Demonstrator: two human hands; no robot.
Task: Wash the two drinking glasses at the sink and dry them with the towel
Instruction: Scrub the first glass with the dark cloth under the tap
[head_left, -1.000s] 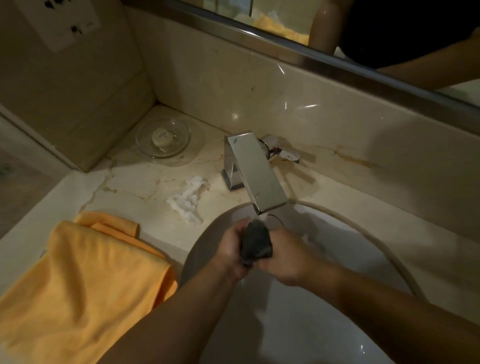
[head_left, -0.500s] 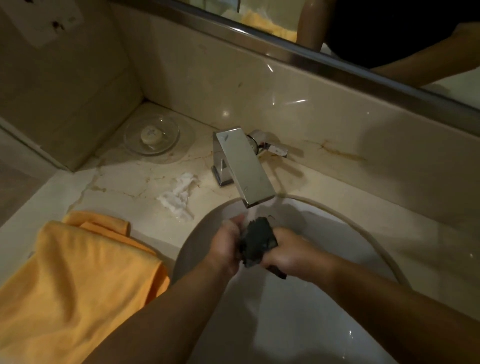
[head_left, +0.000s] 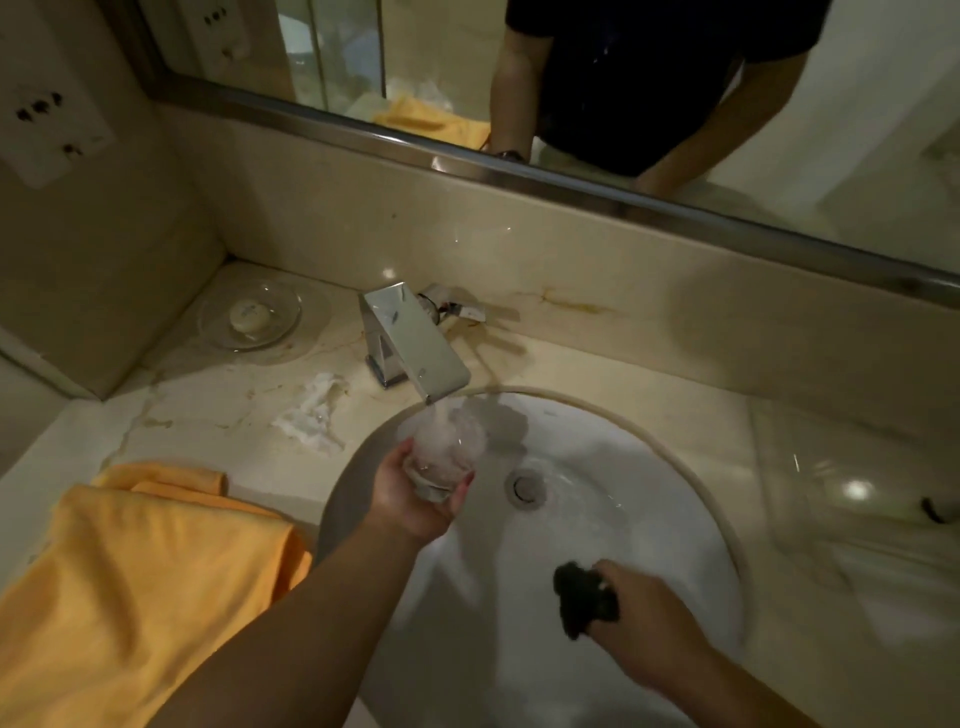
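My left hand (head_left: 410, 493) grips a clear drinking glass (head_left: 447, 447) by its base and holds it tilted under the chrome faucet (head_left: 410, 338), where running water pours into it. My right hand (head_left: 639, 613) holds a dark scrubbing sponge (head_left: 582, 597) low over the front right of the white sink basin (head_left: 649, 467), apart from the glass. An orange towel (head_left: 135, 571) lies crumpled on the counter to the left of the basin. A second glass is not visible.
A glass soap dish (head_left: 249, 314) with a soap bar sits in the back left corner. White crumpled tissue (head_left: 311, 410) lies left of the faucet. The drain (head_left: 524, 486) is at the basin's centre. A mirror (head_left: 623, 78) runs along the back wall.
Both hands were together scrubbing with the sponge under the spout. Now my right hand has pulled back toward me with the sponge, and my left hand holds the glass alone under running water.
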